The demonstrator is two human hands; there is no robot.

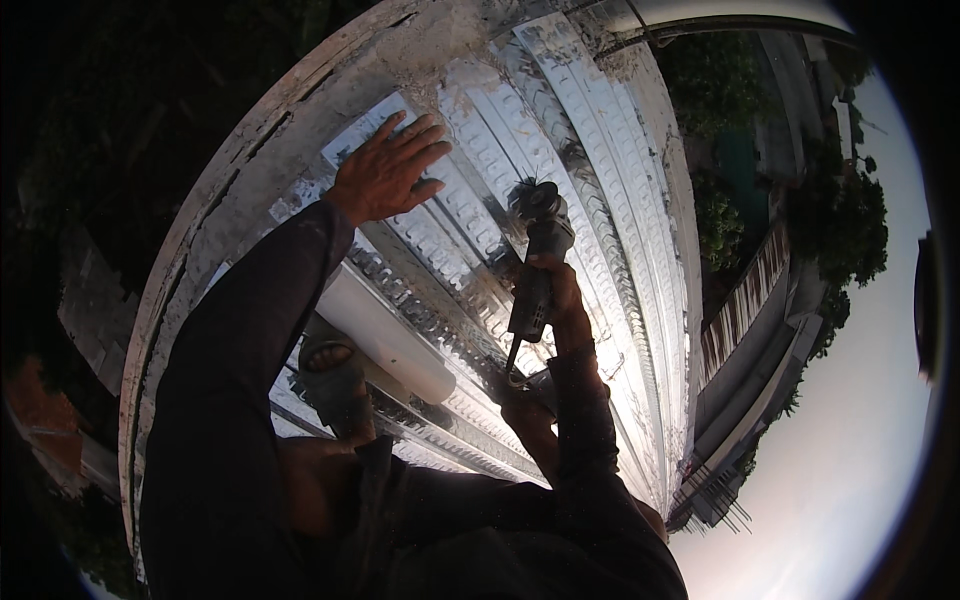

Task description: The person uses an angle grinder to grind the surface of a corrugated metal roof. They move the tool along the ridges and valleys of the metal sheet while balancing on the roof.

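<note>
My right hand (566, 305) is wrapped round the body of an angle grinder (541, 268), whose disc end points away from me. Its cord runs from the rear end back toward me. Below the disc lies ribbed, embossed metal decking (470, 205), shiny in places and smeared with grey dirt. A dark mark shows on the metal beside the disc, but I cannot tell whether the disc touches it. With fingers spread, my left hand (385, 172) is over the decking at the far left, beside a flat shiny strip (360, 128); contact is unclear.
A pale pipe (390, 335) lies along the decking near my sandalled foot (335, 378). Rough concrete (225, 165) borders the left and far sides, with a drop beyond. At right are trees (835, 215), rusty roofing (745, 295) and thin rods (715, 508).
</note>
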